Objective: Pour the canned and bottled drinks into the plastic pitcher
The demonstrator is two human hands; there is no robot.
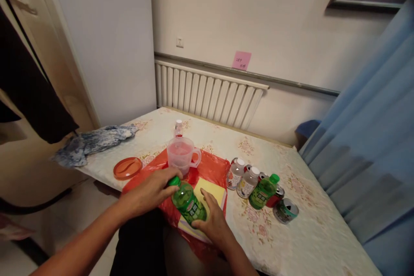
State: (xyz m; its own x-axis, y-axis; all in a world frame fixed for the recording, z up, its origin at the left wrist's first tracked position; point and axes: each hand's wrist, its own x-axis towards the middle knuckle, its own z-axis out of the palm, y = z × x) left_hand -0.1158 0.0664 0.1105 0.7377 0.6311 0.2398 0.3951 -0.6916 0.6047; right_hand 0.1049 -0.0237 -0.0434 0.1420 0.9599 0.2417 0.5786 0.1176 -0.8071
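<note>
A green plastic drink bottle point(189, 205) is tilted between my two hands, above a red plastic bag point(147, 185). My left hand point(161, 187) has its fingers closed on the green cap at the neck. Around the lower body of the bottle curls my right hand point(215, 222), thumb and fingers on either side. Under the bottle lies a yellow notepad or stack of paper point(211, 189), partly covered. Just behind my left hand stands a clear plastic measuring jug point(180, 155) with its handle to the right.
Right of the bag stand clear bottles with white caps point(247, 183), another green bottle point(262, 192) and several cans point(286, 211). An orange lid point(127, 168) lies at the left. A small bottle point(178, 129) is behind the jug. Crumpled cloth point(97, 142) hangs over the table's left edge.
</note>
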